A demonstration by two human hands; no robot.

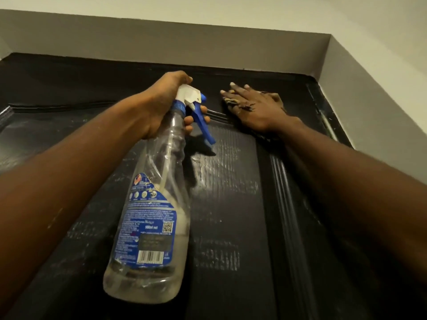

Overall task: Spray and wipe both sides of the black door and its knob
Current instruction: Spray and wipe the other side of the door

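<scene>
The black panelled door [231, 204] fills the view, seen from below toward its top edge, with pale wet streaks on its middle panel. My left hand [161, 105] grips the neck of a clear spray bottle [152, 227] with a blue label, a white head and a blue trigger. Its nozzle faces the door. My right hand [254, 107] presses flat, fingers spread, on a dark patterned cloth [231, 101] against the door's upper right part. Most of the cloth is hidden under the hand. The knob is out of view.
A grey door frame recess [208, 42] runs across the top and down the right side [369, 100]. Above it is a white wall or ceiling [231, 10]. Raised mouldings [284, 192] border the door panels.
</scene>
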